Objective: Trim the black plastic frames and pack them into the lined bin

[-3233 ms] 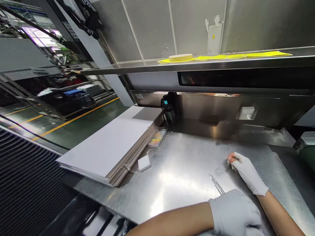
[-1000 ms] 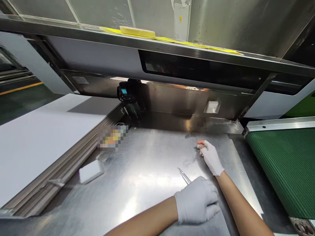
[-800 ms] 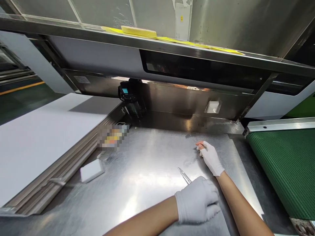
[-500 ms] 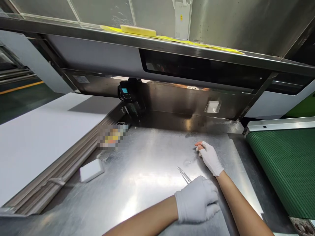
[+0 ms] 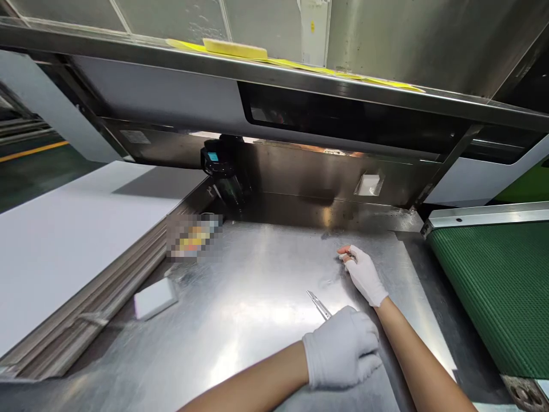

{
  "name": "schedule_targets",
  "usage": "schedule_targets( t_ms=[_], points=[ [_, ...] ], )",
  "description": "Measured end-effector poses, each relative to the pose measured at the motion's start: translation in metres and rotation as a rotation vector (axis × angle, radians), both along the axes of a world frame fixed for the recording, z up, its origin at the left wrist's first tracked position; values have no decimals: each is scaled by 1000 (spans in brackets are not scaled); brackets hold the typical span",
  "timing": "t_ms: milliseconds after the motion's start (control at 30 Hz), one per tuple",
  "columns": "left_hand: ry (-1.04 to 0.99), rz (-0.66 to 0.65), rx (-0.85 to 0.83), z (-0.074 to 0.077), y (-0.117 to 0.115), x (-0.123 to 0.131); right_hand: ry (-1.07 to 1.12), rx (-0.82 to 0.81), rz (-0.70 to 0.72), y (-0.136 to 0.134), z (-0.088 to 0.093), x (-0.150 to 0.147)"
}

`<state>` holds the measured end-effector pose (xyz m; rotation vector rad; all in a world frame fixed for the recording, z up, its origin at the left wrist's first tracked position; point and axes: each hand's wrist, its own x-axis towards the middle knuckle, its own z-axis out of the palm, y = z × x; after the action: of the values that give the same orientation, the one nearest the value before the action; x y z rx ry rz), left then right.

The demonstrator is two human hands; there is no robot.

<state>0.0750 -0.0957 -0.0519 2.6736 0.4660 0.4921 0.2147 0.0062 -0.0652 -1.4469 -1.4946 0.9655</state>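
Observation:
My left hand (image 5: 343,349), in a white glove, is closed with its fingers curled under, low over the steel tabletop (image 5: 240,309). A slim metal utility knife (image 5: 318,305) sticks out at its far side, blade pointing up and left; the handle disappears beneath the glove. Farther forward and to the right, my right hand (image 5: 363,273) rests near the table surface. Its white glove leaves the thumb and a finger bare at the tips. Those fingers are bent together, and anything between them is too small to make out.
A white block (image 5: 155,298) lies at the table's left. A black bottle-like container (image 5: 225,171) stands at the back, near a pixelated item (image 5: 194,237). White sheets (image 5: 94,229) are stacked left, a green conveyor belt (image 5: 493,286) runs right, and a metal shelf (image 5: 274,71) crosses above.
The view has shifted slightly, so most things appear a little farther left. Both hands and the utility knife keep nearly the same places over the table.

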Motion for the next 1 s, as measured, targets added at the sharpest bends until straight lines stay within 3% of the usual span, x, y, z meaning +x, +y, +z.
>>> schedule_targets(
  t_ms=[733, 1000],
  points=[
    [12, 7, -39, -5, -1, 0, -11, 30, 32, -1, 4, -2],
    [22, 8, -23, -2, -1, 0, 6, 3, 8, 0, -2, -2]
  ],
)
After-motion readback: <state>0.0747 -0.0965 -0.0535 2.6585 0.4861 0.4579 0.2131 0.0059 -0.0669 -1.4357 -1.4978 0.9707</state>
